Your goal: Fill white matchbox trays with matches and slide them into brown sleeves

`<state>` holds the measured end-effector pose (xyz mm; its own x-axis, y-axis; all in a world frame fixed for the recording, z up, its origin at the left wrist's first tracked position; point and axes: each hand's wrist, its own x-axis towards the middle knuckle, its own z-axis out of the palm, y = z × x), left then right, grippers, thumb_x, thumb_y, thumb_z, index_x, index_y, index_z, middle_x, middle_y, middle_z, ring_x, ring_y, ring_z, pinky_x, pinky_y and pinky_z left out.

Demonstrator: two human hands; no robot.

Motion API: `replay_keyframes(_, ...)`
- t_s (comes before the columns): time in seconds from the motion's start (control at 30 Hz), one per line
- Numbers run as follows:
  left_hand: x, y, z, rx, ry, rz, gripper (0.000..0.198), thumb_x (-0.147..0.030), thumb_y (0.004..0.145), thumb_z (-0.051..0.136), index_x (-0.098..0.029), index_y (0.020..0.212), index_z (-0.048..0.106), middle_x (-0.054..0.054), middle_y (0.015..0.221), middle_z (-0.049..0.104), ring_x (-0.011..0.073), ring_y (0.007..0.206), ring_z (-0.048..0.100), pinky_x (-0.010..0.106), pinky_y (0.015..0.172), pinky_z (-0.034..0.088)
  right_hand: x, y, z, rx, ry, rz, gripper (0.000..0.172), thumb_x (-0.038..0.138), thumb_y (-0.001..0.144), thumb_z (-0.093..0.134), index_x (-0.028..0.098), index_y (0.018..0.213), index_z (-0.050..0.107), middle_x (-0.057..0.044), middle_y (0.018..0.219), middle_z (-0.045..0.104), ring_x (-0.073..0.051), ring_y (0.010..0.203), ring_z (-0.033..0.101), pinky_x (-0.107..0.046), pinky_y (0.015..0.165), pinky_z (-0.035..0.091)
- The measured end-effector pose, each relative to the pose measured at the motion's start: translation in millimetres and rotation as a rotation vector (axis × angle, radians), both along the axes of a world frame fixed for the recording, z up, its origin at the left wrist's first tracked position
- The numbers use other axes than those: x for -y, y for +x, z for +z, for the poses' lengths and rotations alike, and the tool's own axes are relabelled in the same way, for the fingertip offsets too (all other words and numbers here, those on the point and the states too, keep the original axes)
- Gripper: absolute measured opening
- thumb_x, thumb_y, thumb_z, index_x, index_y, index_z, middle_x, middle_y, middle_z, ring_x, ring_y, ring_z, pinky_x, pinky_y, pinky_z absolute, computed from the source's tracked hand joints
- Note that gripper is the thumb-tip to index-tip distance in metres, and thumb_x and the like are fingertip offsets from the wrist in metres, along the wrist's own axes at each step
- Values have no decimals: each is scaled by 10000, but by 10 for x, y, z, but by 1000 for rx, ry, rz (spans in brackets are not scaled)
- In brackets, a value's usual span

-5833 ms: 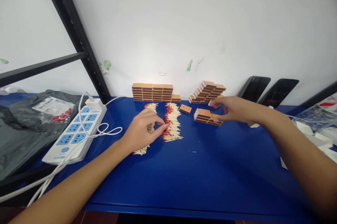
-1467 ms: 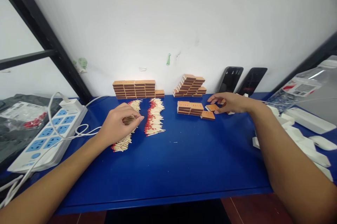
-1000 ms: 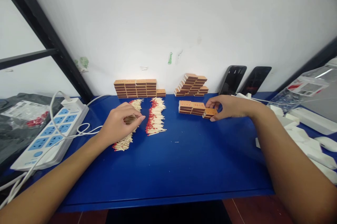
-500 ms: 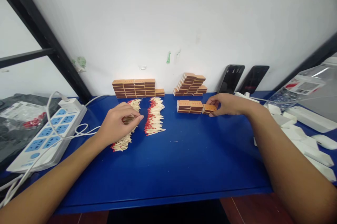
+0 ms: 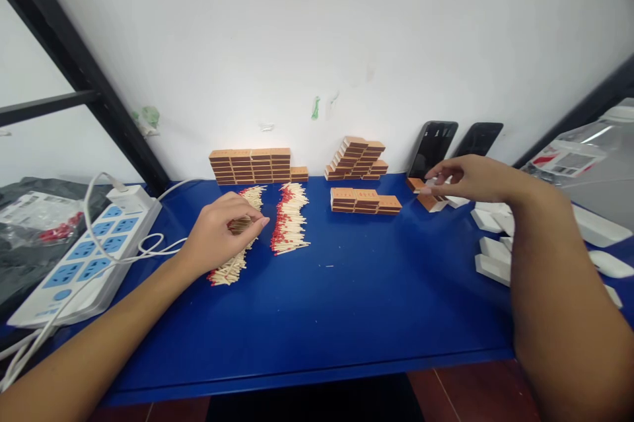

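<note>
My left hand point(image 5: 222, 232) rests on the left pile of red-tipped matchsticks point(image 5: 232, 268), fingers pinched on a small bundle of them. A second matchstick pile point(image 5: 290, 224) lies just to its right. My right hand point(image 5: 465, 177) hovers at the right over loose orange matchboxes point(image 5: 428, 203), its fingers curved and apart, with nothing held. A low row of stacked matchboxes point(image 5: 365, 201) sits left of that hand. All of this is on a blue table point(image 5: 321, 316).
Two taller matchbox stacks point(image 5: 250, 166) point(image 5: 356, 159) stand against the white wall. Two dark phones point(image 5: 432, 148) lean there too. White inner trays point(image 5: 493, 267) lie at the right. A power strip point(image 5: 84, 257) with cables and a grey bag point(image 5: 24, 230) lie left, by a black rack post point(image 5: 99, 98).
My right hand set a matchbox at the right end of the low row, let go and moved right to the loose boxes. My left hand stayed pinched on the matchsticks.
</note>
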<state>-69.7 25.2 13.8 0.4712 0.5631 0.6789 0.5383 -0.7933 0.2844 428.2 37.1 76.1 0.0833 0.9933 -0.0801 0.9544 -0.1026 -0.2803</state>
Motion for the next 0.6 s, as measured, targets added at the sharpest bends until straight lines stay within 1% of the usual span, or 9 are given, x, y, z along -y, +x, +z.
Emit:
replay_keyframes(0.1, 3, 3, -3, -7, 2, -10, 132, -321, 941, 736, -229, 853, 770, 28, 824, 755, 180, 816, 660, 326, 750, 533, -46, 87, -49, 81, -77, -81, 462, 631, 743, 767, 197, 901, 768, -115, 927, 795, -321, 900, 708, -404, 751, 519)
replay_keyframes(0.17, 6, 8, -1, -8, 0, -16, 128, -315, 938, 741, -225, 853, 769, 27, 821, 753, 178, 812, 658, 320, 739, 531, -93, 99, -111, 111, -123, -92, 482, 671, 745, 752, 198, 839, 769, -124, 915, 794, -320, 892, 705, -402, 733, 508)
replay_keyframes(0.23, 5, 8, 3, -8, -1, -13, 123, -317, 935, 745, -223, 859, 771, 27, 820, 753, 179, 815, 660, 318, 735, 533, -132, 109, -167, 128, -156, -92, 499, 686, 750, 742, 194, 827, 774, -137, 886, 787, -322, 871, 699, -404, 709, 491)
replay_keyframes(0.33, -4, 2, 9, -7, 4, -2, 133, -331, 938, 740, -228, 861, 776, 28, 829, 759, 183, 816, 666, 327, 749, 538, -163, 145, -215, 141, -170, -87, 467, 653, 728, 774, 194, 818, 774, -146, 842, 773, -336, 840, 692, -415, 688, 472)
replay_keyframes(0.4, -9, -4, 10, -9, 5, 3, 147, -340, 943, 732, -231, 854, 776, 28, 826, 759, 185, 810, 667, 333, 757, 540, -167, 174, -228, 141, -175, -91, 456, 648, 732, 773, 198, 800, 771, -150, 843, 771, -346, 841, 694, -425, 700, 478)
replay_keyframes(0.5, -9, -5, 8, -12, 2, 5, 156, -343, 944, 729, -231, 844, 772, 29, 821, 758, 186, 811, 665, 332, 759, 538, -167, 199, -235, 130, -208, -104, 474, 672, 761, 733, 202, 706, 751, -162, 816, 766, -355, 828, 701, -440, 714, 493)
replay_keyframes(0.57, -4, 0, 7, -9, -5, 3, 153, -342, 942, 730, -232, 844, 771, 27, 816, 755, 185, 815, 662, 330, 759, 536, -173, 205, -242, 119, -239, -126, 452, 645, 767, 732, 204, 668, 727, -164, 788, 762, -351, 805, 708, -439, 705, 505)
replay_keyframes(0.6, -2, 2, 7, -6, -7, -1, 152, -340, 942, 731, -232, 843, 770, 26, 812, 754, 185, 814, 661, 329, 759, 535, -179, 207, -248, 115, -244, -142, 416, 611, 762, 744, 203, 686, 720, -165, 788, 763, -349, 800, 712, -435, 700, 511)
